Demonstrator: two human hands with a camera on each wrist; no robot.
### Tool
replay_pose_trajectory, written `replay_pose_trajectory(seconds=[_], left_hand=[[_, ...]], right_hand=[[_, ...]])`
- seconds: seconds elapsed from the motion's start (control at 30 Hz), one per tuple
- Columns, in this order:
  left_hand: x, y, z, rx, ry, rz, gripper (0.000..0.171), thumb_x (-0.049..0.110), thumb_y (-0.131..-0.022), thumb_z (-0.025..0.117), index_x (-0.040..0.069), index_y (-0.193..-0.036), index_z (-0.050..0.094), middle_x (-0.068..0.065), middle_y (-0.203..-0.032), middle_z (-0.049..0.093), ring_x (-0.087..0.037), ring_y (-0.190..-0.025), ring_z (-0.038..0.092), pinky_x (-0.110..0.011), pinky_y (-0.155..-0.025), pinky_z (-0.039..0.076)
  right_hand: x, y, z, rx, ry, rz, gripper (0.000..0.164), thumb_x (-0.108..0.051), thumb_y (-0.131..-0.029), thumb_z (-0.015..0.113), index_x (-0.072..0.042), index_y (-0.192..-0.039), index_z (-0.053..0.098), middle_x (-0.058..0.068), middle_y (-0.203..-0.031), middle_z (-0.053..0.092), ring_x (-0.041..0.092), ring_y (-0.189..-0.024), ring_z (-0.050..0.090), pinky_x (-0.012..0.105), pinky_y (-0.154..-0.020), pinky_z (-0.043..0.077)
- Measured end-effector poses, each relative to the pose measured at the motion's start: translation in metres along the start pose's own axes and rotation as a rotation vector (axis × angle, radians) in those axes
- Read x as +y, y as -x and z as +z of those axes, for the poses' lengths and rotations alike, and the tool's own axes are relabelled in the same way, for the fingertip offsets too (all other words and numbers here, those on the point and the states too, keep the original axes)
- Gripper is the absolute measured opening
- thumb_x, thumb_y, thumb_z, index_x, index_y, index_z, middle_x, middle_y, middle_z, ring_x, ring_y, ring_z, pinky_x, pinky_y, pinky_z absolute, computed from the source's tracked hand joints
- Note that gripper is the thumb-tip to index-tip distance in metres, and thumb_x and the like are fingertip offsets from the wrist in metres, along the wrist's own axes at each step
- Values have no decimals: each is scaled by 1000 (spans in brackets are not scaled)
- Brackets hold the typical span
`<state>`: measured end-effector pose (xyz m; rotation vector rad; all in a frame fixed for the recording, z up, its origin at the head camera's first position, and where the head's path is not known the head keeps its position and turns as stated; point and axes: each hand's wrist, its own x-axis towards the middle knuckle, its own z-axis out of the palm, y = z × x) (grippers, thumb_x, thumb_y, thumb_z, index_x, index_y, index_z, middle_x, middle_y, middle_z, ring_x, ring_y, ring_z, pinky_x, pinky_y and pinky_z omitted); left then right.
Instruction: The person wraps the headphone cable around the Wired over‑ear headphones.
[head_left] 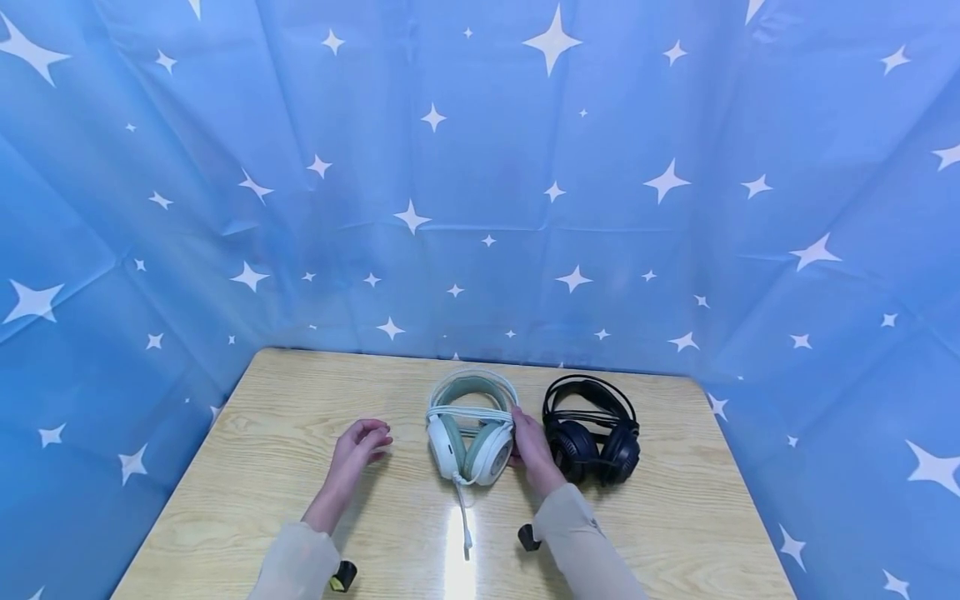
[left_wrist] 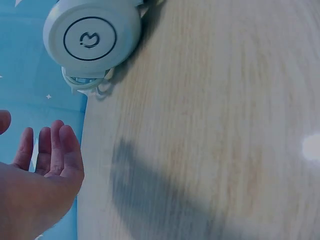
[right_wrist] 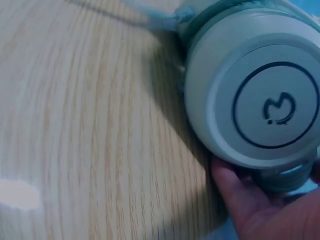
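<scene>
A white headset with green ear cushions (head_left: pixel 495 454) lies on the table in the head view, its cable wound across the headband and its microphone boom pointing towards me. My right hand (head_left: pixel 534 446) grips its right side. In the right wrist view, fingers (right_wrist: pixel 237 192) reach under the round earcup (right_wrist: pixel 275 105), beside the wound cable; part of the thumb shows at the frame's edge. To the left of the headset, my left hand (head_left: pixel 356 450) hovers with loosely bent fingers and holds nothing. The left wrist view shows that hand (left_wrist: pixel 45 185) apart from the other earcup (left_wrist: pixel 90 37).
A black headset (head_left: pixel 592 442) lies just right of my right hand. Under everything is a light wooden table (head_left: pixel 300 400), backed and flanked by a blue curtain (head_left: pixel 480 167) with white stars. Small black pieces (head_left: pixel 528 537) show beside both sleeves.
</scene>
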<state>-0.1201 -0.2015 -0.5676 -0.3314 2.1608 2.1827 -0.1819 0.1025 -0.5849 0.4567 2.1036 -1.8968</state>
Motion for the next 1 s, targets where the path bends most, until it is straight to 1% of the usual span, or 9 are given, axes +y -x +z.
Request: replay_pose_trajectory(seconds=[0.07,0.13,0.23,0.33,0.47,0.67,0.83,0.9,1.0], left_hand=[[-2,-1,-1,-4,-6,-4,34,17,-104,58,-6,-129,53,-27,-135,56,-25,-112,64,-50,-102,52],[-4,-1,0,-1,-3,-4,34,17,-104,58,-6,-129,53,-27,-134,56,-24,-110,65,-51,-101,53],[-5,-2,1,0,0,-9,33,16,-104,58,-6,-128,53,-26,-133,57,-25,-110,65,-51,-101,53],[-6,-1,2,6,-4,-7,32,16,-104,58,-5,-127,54,-23,-131,58,-26,-110,65,-49,-99,54],[-6,-1,4,14,-2,-1,29,14,-104,58,-6,-125,55,-22,-130,58,-28,-109,65,-48,-96,55],[-3,0,5,23,-13,12,29,12,-104,58,-7,-126,55,-24,-131,58,-29,-110,66,-47,-95,56],[-2,2,4,47,-133,90,32,11,-102,61,-6,-128,56,-24,-129,61,-31,-111,65,-39,-91,56],[-1,3,4,63,-222,148,35,11,-101,63,-4,-132,56,-23,-132,60,-33,-116,63,-38,-94,54],[1,5,5,100,-360,263,42,13,-99,66,-3,-136,55,-23,-137,57,-36,-123,58,-46,-99,50]], right_hand=[[-1,0,1,26,82,-11,61,-47,-110,36,5,-138,54,15,-96,63,21,-75,62,35,-59,57],[-3,1,1,49,182,-42,63,-45,-111,33,8,-139,52,23,-110,62,30,-89,63,41,-67,59],[-4,3,2,80,311,-100,64,-43,-112,29,9,-141,51,29,-132,58,43,-116,59,51,-91,54],[-3,5,3,101,383,-160,63,-42,-113,28,10,-140,51,30,-142,53,47,-133,49,56,-111,40],[-2,12,4,96,372,-208,63,-41,-113,29,12,-143,47,33,-147,47,48,-141,41,58,-118,31],[-1,36,2,65,312,-242,72,-43,-112,35,11,-158,22,34,-161,26,47,-151,24,59,-123,19],[-6,68,3,3,347,-351,67,-37,-112,42,6,-160,25,28,-166,19,46,-151,23,60,-122,18],[-11,82,2,-28,389,-406,62,-36,-112,42,4,-159,31,25,-167,20,46,-152,23,62,-122,19],[-21,101,-1,-64,455,-498,56,-35,-112,42,0,-156,40,21,-167,27,43,-152,25,63,-120,22]])
